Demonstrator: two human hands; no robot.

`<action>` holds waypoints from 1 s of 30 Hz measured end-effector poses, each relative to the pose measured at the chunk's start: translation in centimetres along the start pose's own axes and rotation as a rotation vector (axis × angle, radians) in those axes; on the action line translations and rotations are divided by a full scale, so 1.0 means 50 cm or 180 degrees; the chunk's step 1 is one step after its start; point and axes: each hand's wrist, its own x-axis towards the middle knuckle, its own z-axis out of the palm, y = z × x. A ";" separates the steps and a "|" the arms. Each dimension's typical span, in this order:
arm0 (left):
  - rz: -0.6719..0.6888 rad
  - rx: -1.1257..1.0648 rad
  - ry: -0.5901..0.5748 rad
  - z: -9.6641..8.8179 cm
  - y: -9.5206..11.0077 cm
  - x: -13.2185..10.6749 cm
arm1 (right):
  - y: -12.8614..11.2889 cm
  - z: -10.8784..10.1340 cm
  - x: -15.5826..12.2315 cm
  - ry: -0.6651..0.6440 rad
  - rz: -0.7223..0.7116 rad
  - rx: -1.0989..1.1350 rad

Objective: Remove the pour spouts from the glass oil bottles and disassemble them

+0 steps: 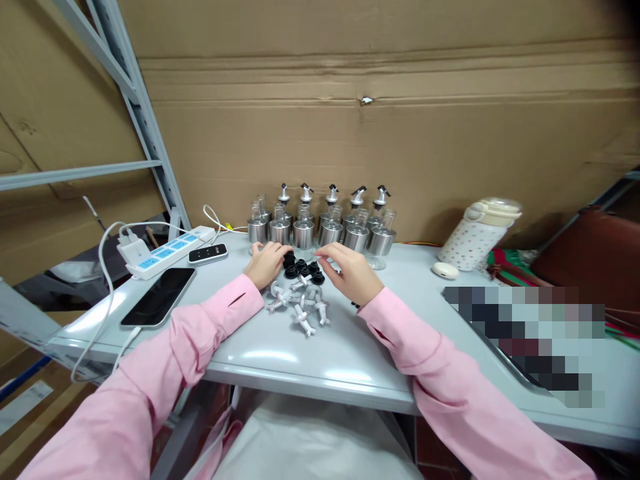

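Two hands in pink sleeves rest on a pale grey table [280,353]. Between them sits a little bunch of small round black caps [303,268]. The left hand [267,263] is curled, and its fingertips touch the left side of the bunch. It is the nearer hand. I cannot tell if it pinches a cap or only touches one. The right hand [350,272] is loosely curled just beside the right side of the bunch, with its fingers pointing left at the caps. I cannot tell if it holds anything. So the caps lie right in front of both sets of fingers, a bit away from the body. Closer to the body lies a heap of small white and silver pouring spouts [300,303], pointing every which way. Behind the caps stand rows of glass bottles with shiny steel bottoms [320,230].
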 end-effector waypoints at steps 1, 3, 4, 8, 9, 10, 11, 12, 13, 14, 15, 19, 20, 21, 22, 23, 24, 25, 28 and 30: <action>-0.0009 0.0002 -0.0025 0.001 -0.001 0.000 | 0.000 0.000 0.000 -0.0006 -0.0003 -0.0007; -0.0029 -0.0004 -0.0055 0.002 -0.002 -0.001 | 0.000 0.000 0.000 -0.0009 -0.0012 -0.0011; -0.0038 -0.0008 -0.0064 0.002 -0.003 -0.001 | 0.000 0.000 0.000 -0.0007 -0.0011 -0.0008; -0.0064 -0.0019 -0.0095 0.002 -0.003 0.000 | 0.001 -0.001 0.000 -0.0005 0.0001 0.0002; -0.0069 -0.0031 -0.0115 0.002 -0.003 0.000 | 0.001 -0.001 0.000 -0.0008 -0.0002 -0.0004; -0.0072 -0.0051 -0.0139 0.002 -0.004 0.000 | 0.001 -0.001 0.000 -0.0012 -0.0006 -0.0011; -0.0071 -0.0079 -0.0167 0.002 -0.005 0.001 | 0.001 -0.001 0.000 -0.0019 -0.0010 -0.0017; -0.0067 -0.0109 -0.0193 0.002 -0.006 0.001 | 0.001 0.000 0.000 -0.0026 -0.0008 -0.0020; -0.0057 -0.0135 -0.0214 0.001 -0.006 0.002 | 0.001 0.000 0.000 -0.0035 -0.0004 -0.0020; -0.0048 -0.0154 -0.0228 0.001 -0.007 0.003 | 0.001 0.001 -0.001 -0.0045 0.0004 -0.0018; -0.0038 -0.0165 -0.0242 0.000 -0.008 0.004 | 0.001 0.001 -0.001 -0.0057 0.0014 -0.0015; -0.0031 -0.0154 -0.0260 -0.004 -0.007 0.006 | 0.001 0.002 -0.002 -0.0109 0.0043 -0.0003; -0.0030 -0.0137 -0.0253 -0.005 -0.006 0.006 | 0.001 0.001 -0.002 -0.0125 0.0045 -0.0003; -0.0026 -0.0114 -0.0244 -0.006 -0.004 0.005 | 0.001 0.001 -0.001 -0.0139 0.0045 -0.0003; -0.0025 -0.0095 -0.0233 -0.007 -0.003 0.004 | 0.001 0.001 -0.001 -0.0148 0.0046 -0.0006; -0.0031 -0.0087 -0.0219 -0.008 -0.002 0.003 | 0.002 0.002 -0.001 -0.0151 0.0048 -0.0012; -0.0046 -0.0089 -0.0202 -0.008 -0.001 0.002 | 0.002 0.002 -0.001 -0.0157 0.0051 -0.0022; -0.0063 -0.0102 -0.0187 -0.008 0.000 0.001 | 0.003 0.003 -0.001 -0.0169 0.0055 -0.0038; -0.0069 -0.0118 -0.0150 -0.007 0.000 -0.001 | 0.008 0.005 -0.003 -0.0174 0.0176 -0.0233; -0.0048 -0.0077 -0.0144 -0.005 -0.002 -0.001 | 0.015 0.002 -0.003 -0.0050 0.0439 -0.0488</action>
